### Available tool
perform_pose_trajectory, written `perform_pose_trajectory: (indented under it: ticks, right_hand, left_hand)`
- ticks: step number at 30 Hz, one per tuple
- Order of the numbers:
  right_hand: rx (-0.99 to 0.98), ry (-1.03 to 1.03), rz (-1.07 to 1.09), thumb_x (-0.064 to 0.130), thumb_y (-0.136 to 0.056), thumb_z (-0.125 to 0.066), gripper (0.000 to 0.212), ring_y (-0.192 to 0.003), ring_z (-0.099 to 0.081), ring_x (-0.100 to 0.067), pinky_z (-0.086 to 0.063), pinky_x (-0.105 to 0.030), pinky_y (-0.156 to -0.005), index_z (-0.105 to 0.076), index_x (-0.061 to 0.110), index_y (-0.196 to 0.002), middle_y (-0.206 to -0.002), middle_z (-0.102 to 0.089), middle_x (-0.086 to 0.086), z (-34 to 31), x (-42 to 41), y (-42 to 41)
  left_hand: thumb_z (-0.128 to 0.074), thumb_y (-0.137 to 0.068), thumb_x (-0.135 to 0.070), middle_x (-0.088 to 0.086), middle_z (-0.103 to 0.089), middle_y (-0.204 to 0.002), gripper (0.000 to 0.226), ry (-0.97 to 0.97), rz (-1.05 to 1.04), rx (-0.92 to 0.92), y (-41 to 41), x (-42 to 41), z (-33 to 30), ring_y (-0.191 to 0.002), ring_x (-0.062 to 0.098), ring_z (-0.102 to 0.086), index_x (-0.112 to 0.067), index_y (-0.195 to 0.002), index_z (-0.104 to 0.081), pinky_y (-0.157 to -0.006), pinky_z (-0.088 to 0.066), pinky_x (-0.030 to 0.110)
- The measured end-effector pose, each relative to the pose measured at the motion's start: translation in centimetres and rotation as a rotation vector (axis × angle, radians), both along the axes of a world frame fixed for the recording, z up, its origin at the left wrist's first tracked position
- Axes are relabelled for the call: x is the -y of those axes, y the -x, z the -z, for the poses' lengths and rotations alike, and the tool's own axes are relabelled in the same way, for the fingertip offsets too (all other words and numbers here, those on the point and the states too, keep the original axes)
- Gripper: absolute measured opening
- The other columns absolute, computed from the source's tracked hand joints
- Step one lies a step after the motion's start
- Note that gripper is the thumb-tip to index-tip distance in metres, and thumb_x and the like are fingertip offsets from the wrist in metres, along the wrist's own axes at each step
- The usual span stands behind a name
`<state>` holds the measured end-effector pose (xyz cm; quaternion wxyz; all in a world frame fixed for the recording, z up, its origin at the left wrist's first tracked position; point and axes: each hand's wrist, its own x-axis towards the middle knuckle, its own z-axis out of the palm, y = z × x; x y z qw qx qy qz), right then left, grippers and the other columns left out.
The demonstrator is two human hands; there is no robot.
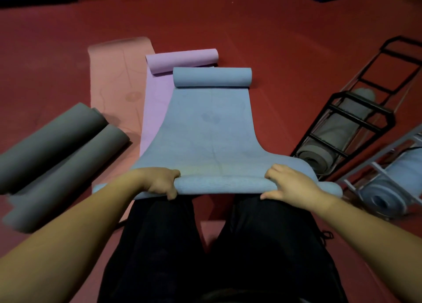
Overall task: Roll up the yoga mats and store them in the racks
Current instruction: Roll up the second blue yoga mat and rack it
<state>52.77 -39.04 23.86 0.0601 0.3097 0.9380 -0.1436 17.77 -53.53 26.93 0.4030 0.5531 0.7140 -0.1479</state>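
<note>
Left hand (pixel 161 183) and right hand (pixel 290 185) both curl around the first small roll at the near end of the blue mat (pixel 210 129), lying on the red floor (pixel 285 51); its far end curls too. Likely best: keep even pressure, edges square, roll tight. Purple mat (pixel 155 110) alongside; black rack (pixel 342 129) at right.

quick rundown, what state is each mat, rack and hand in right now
blue foam yoga mat: near end rolled, far end curled, middle flat
left hand: gripping the near roll
right hand: gripping the near roll
lilac yoga mat: flat, far end curled
pink yoga mat: unrolled flat
two grey rolled mats: rolled, on floor
black wire rack: holds grey rolls
white rack: holds a blue roll
</note>
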Motion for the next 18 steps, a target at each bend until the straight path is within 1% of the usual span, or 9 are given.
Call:
perform_pose_trajectory:
  ticks: [2, 4, 6, 8, 9, 11, 13, 15, 18]
  right_hand:
    - [0.008, -0.095, -0.051, 0.085, -0.074, -0.038, 0.068, -0.094, -0.049, -0.013, -0.04, -0.03, -0.08, -0.059, 0.026, -0.099, -0.095, -0.05, 0.012, 0.3, -0.2, -0.1]
    - [-0.031, -0.207, -0.055, 0.083, -0.075, -0.032, 0.067, -0.09, -0.051, -0.015, -0.041, -0.032, -0.077, -0.063, 0.026, -0.094, -0.093, -0.053, 0.01, 0.8, 0.1, -0.2]
    - [-0.105, -0.386, -0.041, 0.074, -0.079, -0.04, 0.059, -0.081, -0.056, -0.02, -0.044, -0.035, -0.068, -0.067, 0.023, -0.087, -0.088, -0.055, 0.005, 1.4, 1.5, 0.0]
    - [-0.1, -0.521, -0.006, 0.068, -0.076, -0.049, 0.055, -0.073, -0.057, -0.026, -0.047, -0.037, -0.063, -0.066, 0.016, -0.083, -0.082, -0.055, -0.001, 1.8, 2.8, 0.4]
    - [-0.079, -0.54, 0.014, 0.069, -0.073, -0.054, 0.057, -0.072, -0.057, -0.027, -0.048, -0.039, -0.063, -0.064, 0.014, -0.083, -0.082, -0.056, -0.002, 1.9, 3.3, 0.6]
    - [0.002, -0.464, 0.084, 0.075, -0.065, -0.061, 0.065, -0.077, -0.057, -0.028, -0.047, -0.04, -0.067, -0.061, 0.014, -0.089, -0.086, -0.056, -0.003, 1.5, 3.3, 1.2]
    - [0.122, -0.351, 0.144, 0.079, -0.067, -0.061, 0.07, -0.091, -0.058, -0.027, -0.042, -0.038, -0.074, -0.056, 0.018, -0.101, -0.097, -0.056, -0.001, 0.7, 2.5, 2.3]
    - [0.196, -0.271, 0.142, 0.076, -0.073, -0.059, 0.064, -0.098, -0.059, -0.025, -0.039, -0.036, -0.075, -0.053, 0.022, -0.107, -0.105, -0.057, 0.002, 0.3, 1.6, 3.2]
    - [0.166, -0.121, 0.125, 0.068, -0.074, -0.059, 0.048, -0.094, -0.061, -0.021, -0.041, -0.032, -0.068, -0.055, 0.029, -0.101, -0.1, -0.06, 0.007, 0.2, 0.1, 3.4]
  left_hand:
    - [-0.071, -0.071, -0.022, 0.004, -0.061, -0.102, 0.037, 0.015, 0.004, 0.003, -0.1, -0.1, -0.1, -0.092, 0.023, -0.059, -0.018, -0.104, -0.054, -0.079, -0.046, 0.035]
    - [-0.07, -0.069, -0.025, 0.003, -0.062, -0.103, 0.037, 0.045, 0.006, 0.014, -0.1, -0.3, -0.2, -0.093, 0.022, -0.059, -0.02, -0.103, -0.056, -0.078, -0.045, 0.033]
    - [-0.069, -0.063, -0.031, 0.002, -0.062, -0.104, 0.044, 0.076, 0.001, 0.027, -0.1, -0.4, -0.4, -0.092, 0.02, -0.058, -0.02, -0.104, -0.057, -0.077, -0.044, 0.031]
    - [-0.069, -0.061, -0.033, 0.003, -0.063, -0.107, 0.05, 0.102, 0.002, 0.046, 0.0, -0.6, -0.7, -0.094, 0.019, -0.058, -0.019, -0.107, -0.059, -0.079, -0.044, 0.03]
    - [-0.068, -0.059, -0.034, 0.003, -0.064, -0.109, 0.054, 0.115, 0.004, 0.063, 0.1, -0.7, -0.9, -0.097, 0.02, -0.059, -0.018, -0.109, -0.06, -0.082, -0.044, 0.03]
    - [-0.067, -0.054, -0.035, 0.002, -0.066, -0.11, 0.061, 0.143, -0.002, 0.104, 0.3, -1.0, -1.3, -0.102, 0.021, -0.061, -0.017, -0.112, -0.062, -0.087, -0.045, 0.03]
    - [-0.068, -0.054, -0.032, -0.001, -0.067, -0.106, 0.055, 0.165, -0.016, 0.147, 0.4, -1.2, -1.6, -0.099, 0.018, -0.061, -0.021, -0.108, -0.063, -0.083, -0.045, 0.027]
    - [-0.068, -0.054, -0.032, -0.003, -0.065, -0.102, 0.047, 0.163, -0.021, 0.152, 0.3, -1.3, -1.7, -0.097, 0.017, -0.06, -0.026, -0.1, -0.061, -0.08, -0.045, 0.027]
    - [-0.066, -0.051, -0.04, -0.001, -0.057, -0.105, 0.043, 0.06, -0.026, 0.064, 0.3, -0.9, -1.1, -0.1, 0.02, -0.055, -0.028, -0.092, -0.057, -0.085, -0.044, 0.033]
